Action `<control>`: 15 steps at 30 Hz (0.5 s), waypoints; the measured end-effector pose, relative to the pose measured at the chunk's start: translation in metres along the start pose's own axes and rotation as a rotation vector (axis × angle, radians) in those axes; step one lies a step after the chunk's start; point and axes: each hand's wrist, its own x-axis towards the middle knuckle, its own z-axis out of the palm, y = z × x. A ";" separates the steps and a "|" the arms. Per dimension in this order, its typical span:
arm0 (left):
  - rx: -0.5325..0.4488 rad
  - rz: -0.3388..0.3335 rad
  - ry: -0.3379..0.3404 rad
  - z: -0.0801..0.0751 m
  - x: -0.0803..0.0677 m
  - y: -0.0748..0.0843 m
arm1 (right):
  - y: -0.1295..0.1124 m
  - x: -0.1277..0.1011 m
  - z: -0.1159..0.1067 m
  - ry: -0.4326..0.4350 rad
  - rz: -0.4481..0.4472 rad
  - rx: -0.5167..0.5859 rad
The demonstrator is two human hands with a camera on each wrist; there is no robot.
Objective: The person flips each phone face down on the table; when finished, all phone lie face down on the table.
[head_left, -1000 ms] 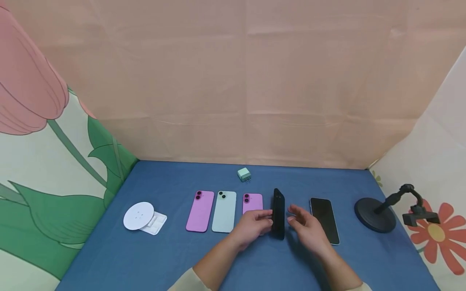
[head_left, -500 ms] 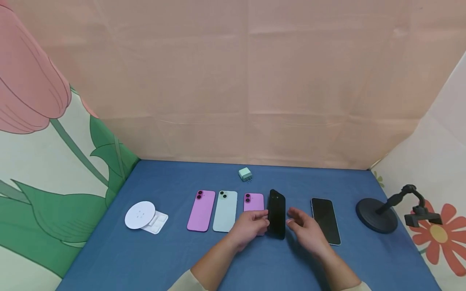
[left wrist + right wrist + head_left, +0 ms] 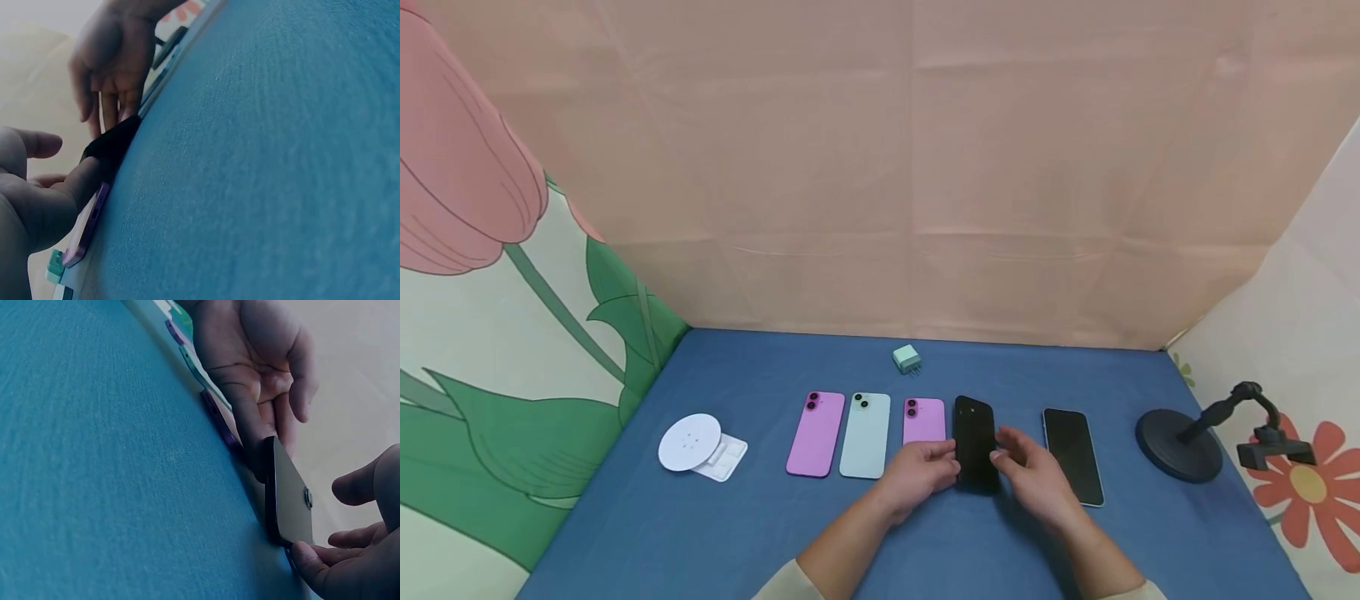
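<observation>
A black phone [image 3: 974, 442] lies between my hands, its back with a small camera facing up in the head view. The right wrist view shows the phone [image 3: 284, 494] slightly tilted near the cloth. Fingers of my left hand [image 3: 921, 475] touch its left edge, with the thumb apart from it in the left wrist view. My right hand [image 3: 1033, 479] has fingertips at its right edge; its thumb [image 3: 356, 487] stands away from the phone. Left of it lies a short pink phone [image 3: 924, 421], its lower part hidden by my left hand.
A taller pink phone [image 3: 816, 433] and a pale green phone [image 3: 865, 435] lie to the left. A dark-screened phone [image 3: 1075, 457] lies right of my hand. Around them are a green charger plug [image 3: 906, 358], a white disc [image 3: 688, 442], a white stand [image 3: 724, 458] and a black stand [image 3: 1180, 446].
The black phone has turned from standing on its long edge to nearly flat, its back now facing up. My hands have stayed on either side of it.
</observation>
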 end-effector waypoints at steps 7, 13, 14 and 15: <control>0.001 -0.011 -0.049 0.007 0.000 0.001 | 0.003 0.001 -0.006 0.002 0.008 -0.017; -0.004 0.011 -0.077 0.011 0.004 -0.001 | 0.005 0.000 -0.011 0.002 0.007 -0.029; -0.002 0.009 -0.077 0.012 0.004 0.000 | 0.005 0.000 -0.012 0.003 0.006 -0.030; 0.007 0.011 -0.082 0.012 0.005 -0.001 | 0.005 0.000 -0.012 0.003 0.005 -0.029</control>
